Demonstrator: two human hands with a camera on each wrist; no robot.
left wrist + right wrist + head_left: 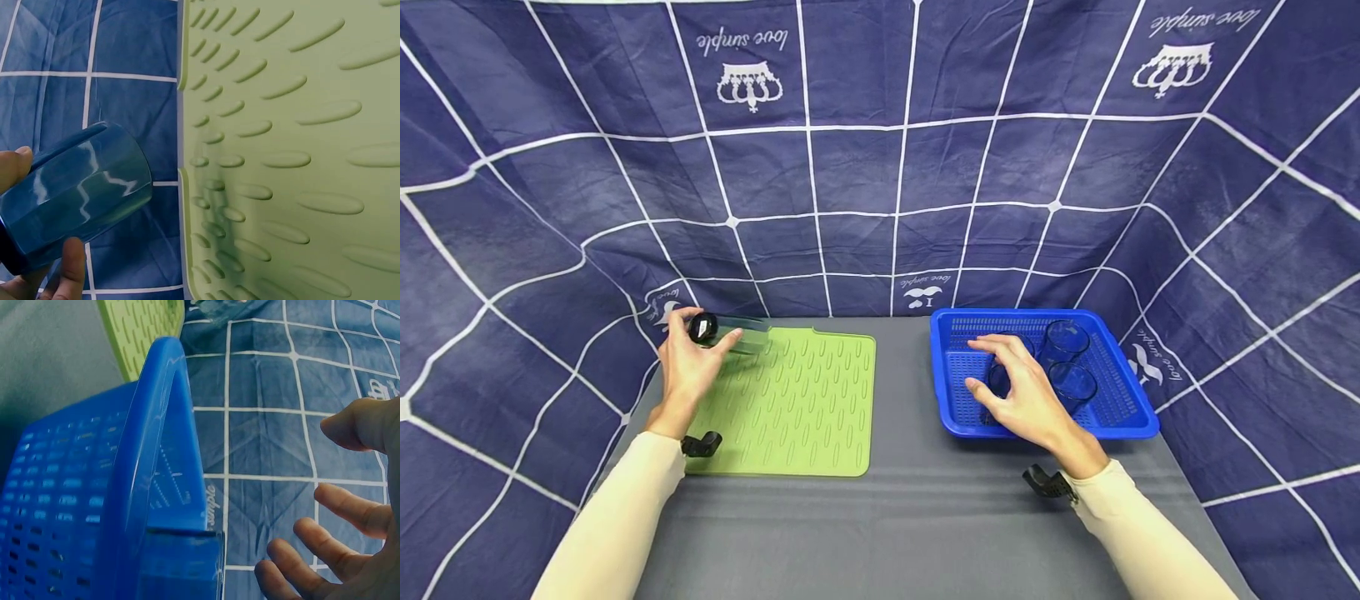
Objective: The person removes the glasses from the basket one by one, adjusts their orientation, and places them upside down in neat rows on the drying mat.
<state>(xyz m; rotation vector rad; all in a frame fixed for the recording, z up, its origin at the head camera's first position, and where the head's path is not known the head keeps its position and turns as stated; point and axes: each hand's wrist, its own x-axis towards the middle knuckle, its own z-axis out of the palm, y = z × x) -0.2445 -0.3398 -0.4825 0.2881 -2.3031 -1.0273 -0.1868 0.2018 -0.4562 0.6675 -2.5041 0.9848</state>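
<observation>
My left hand (688,362) grips a clear drinking glass (81,194) near its dark base. The glass lies sideways in the air over the far left corner of a light green drying mat (805,408), its mouth pointing right in the head view. My right hand (1026,400) hovers over the near part of a blue plastic basket (951,404), fingers spread and loosely bent, holding nothing. Several drinking glasses stand inside the basket, among them one at the back (1066,342) and one nearer the front (1072,383). Another is partly hidden behind my right hand.
A grey cloth (895,525) covers the table beneath mat and basket. Dark blue fabric with white grid lines (865,167) hangs behind and on both sides, close to the mat's far edge. The basket's raised rim (147,425) stands beside my right hand.
</observation>
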